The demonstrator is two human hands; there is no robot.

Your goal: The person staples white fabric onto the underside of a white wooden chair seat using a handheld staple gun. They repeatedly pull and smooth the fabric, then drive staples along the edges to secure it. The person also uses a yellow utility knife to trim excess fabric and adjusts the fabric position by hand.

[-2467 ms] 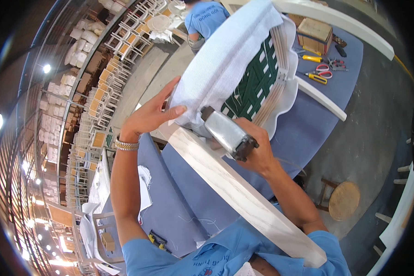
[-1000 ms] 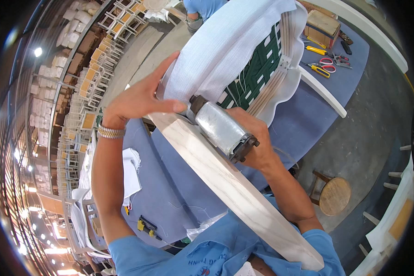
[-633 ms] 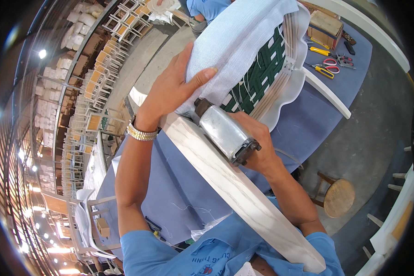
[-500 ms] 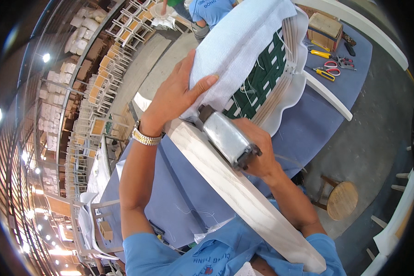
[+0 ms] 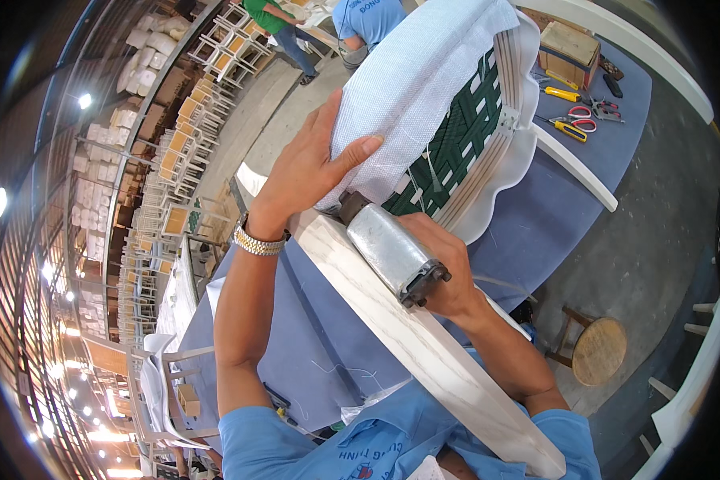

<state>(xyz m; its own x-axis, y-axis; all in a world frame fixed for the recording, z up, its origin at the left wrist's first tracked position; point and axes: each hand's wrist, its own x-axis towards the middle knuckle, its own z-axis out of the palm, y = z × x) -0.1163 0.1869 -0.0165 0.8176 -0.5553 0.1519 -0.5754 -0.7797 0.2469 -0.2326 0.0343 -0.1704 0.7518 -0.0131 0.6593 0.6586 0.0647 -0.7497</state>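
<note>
An upturned chair seat lies before me, with light blue fabric (image 5: 424, 80) folded over its edge and dark green webbing (image 5: 456, 136) across its underside. My left hand (image 5: 308, 164) grips the fabric-covered edge, its fingers along the outer side and its thumb on the folded fabric. In my right hand (image 5: 444, 260) is a silver staple gun (image 5: 388, 244); its fingers are mostly hidden behind the tool. The gun's dark nose is at the fabric's lower corner, close to my left wrist. A pale wooden chair leg (image 5: 424, 344) runs from that corner toward my chest.
The blue-covered table (image 5: 296, 336) carries scissors (image 5: 582, 120), pliers (image 5: 604, 110), yellow-handled tools and a cardboard box (image 5: 568, 48) at the far right. A round wooden stool (image 5: 600, 350) stands to the right. Two people and rows of chairs (image 5: 176, 152) are farther back.
The staple gun has shifted slightly left and toward me along the fabric's corner. My left hand keeps its place on the fabric. A person in green has come further into view at the back.
</note>
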